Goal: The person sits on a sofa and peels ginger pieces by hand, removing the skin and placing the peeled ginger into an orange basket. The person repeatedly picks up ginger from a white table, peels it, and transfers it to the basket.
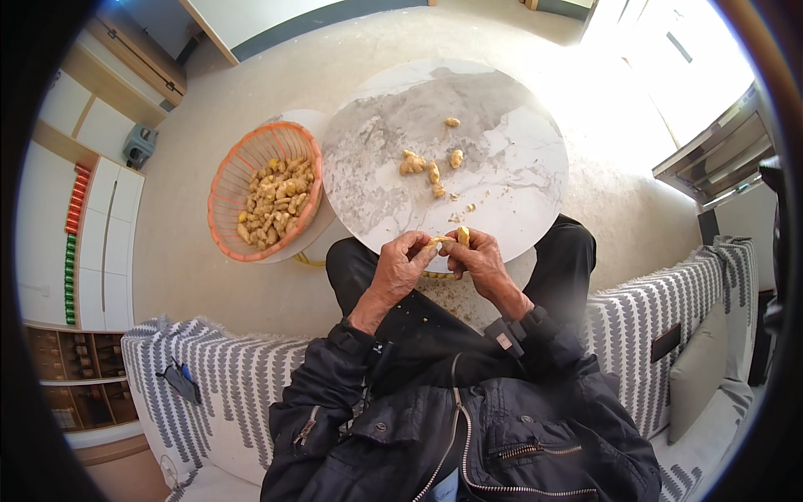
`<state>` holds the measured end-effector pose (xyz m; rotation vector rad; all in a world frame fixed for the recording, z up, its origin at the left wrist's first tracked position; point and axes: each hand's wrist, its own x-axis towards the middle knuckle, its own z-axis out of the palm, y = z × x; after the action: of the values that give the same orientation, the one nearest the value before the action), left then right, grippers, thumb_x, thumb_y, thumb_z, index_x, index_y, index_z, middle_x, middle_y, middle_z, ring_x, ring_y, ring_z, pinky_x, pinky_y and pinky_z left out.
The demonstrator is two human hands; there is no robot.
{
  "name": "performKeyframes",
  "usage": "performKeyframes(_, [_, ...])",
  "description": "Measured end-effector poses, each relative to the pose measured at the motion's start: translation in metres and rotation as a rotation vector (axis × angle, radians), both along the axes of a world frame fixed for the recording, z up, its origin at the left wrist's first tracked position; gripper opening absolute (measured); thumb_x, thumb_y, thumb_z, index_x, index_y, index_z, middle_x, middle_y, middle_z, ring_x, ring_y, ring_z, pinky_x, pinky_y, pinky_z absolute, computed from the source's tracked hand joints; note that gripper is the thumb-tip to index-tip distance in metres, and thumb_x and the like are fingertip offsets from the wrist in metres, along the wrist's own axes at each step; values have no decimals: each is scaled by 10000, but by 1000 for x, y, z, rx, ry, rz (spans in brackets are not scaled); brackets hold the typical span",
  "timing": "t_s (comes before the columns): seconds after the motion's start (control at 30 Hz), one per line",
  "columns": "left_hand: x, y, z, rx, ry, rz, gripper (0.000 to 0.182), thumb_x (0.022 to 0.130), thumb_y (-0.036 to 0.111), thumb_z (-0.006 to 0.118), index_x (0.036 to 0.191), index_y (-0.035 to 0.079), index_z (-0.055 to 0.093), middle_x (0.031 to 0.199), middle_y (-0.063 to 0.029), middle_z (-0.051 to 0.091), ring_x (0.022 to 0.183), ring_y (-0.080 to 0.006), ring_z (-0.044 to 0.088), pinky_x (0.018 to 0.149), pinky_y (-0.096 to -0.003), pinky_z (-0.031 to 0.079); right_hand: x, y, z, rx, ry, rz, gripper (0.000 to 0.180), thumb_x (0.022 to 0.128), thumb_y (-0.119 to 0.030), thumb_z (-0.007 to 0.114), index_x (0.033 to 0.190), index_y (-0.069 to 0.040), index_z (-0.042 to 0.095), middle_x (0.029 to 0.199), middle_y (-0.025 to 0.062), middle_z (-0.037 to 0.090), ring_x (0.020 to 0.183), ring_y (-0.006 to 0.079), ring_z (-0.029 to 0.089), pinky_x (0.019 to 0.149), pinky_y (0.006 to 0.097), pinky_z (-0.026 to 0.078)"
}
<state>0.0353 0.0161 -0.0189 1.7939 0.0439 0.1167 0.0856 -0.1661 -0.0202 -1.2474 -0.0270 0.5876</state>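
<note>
My left hand (399,260) pinches one end of a thin, pale yellow piece of ginger (440,240) between thumb and fingers. The other end reaches the fingertips of my right hand (482,256). A thicker ginger piece (463,235) stands up from the right hand's grip, its yellow tip showing and its lower part hidden by fingers. Both hands are over the near edge of a round marble-patterned table (370,188). Beyond them on the tabletop lie a knobbly ginger root (412,164), several smaller ginger pieces (456,158) and brown crumbs (454,218).
An orange plastic basket (216,207) with many ginger roots (276,194) stands left on a lower round surface. Scraps (461,298) litter the floor between my knees. A patterned sofa cover (219,364) extends on both sides; a phone-like dark object (665,342) and cushion (697,373) are at right.
</note>
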Motion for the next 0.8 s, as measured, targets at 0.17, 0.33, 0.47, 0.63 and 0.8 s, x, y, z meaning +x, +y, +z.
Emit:
performKeyframes(0.17, [-4, 2, 3, 202, -134, 17, 140, 879, 19, 727, 1010, -3, 683, 865, -58, 639, 768, -141, 629, 707, -274, 522, -4, -1, 8, -113, -33, 56, 199, 895, -173, 727, 977, 4, 687, 773, 39, 680, 536, 66, 561, 438, 223, 415])
performKeyframes(0.33, [-6, 0, 4, 261, -213, -21, 160, 848, -28, 720, 1000, 7, 684, 888, -74, 648, 789, -163, 646, 709, -283, 524, -2, 3, 9, -136, -6, 86, 178, 901, -159, 708, 945, 14, 698, 762, 62, 695, 519, 72, 564, 434, 219, 426])
performKeyframes(0.47, [-7, 1, -1, 245, -200, -20, 163, 845, -45, 713, 996, 6, 682, 897, -67, 648, 796, -148, 640, 711, -275, 521, -2, 1, 12, -126, 28, 101, 201, 908, -158, 686, 967, 34, 698, 825, 96, 725, 563, 98, 634, 464, 230, 503])
performKeyframes(0.63, [-10, 3, -3, 170, -147, -13, 159, 845, -56, 707, 990, 3, 678, 891, -43, 642, 769, -115, 603, 691, -257, 500, -2, 1, 16, -125, 52, 131, 202, 922, -130, 649, 995, 54, 689, 876, 121, 736, 619, 123, 682, 480, 247, 548])
performKeyframes(0.8, [-13, 5, 0, 170, -110, 8, 151, 846, -39, 711, 988, -4, 676, 891, -56, 639, 759, -131, 598, 689, -265, 495, -4, 3, 18, -190, -52, 132, 187, 944, -120, 639, 1014, 45, 692, 825, 89, 710, 596, 103, 659, 487, 243, 548])
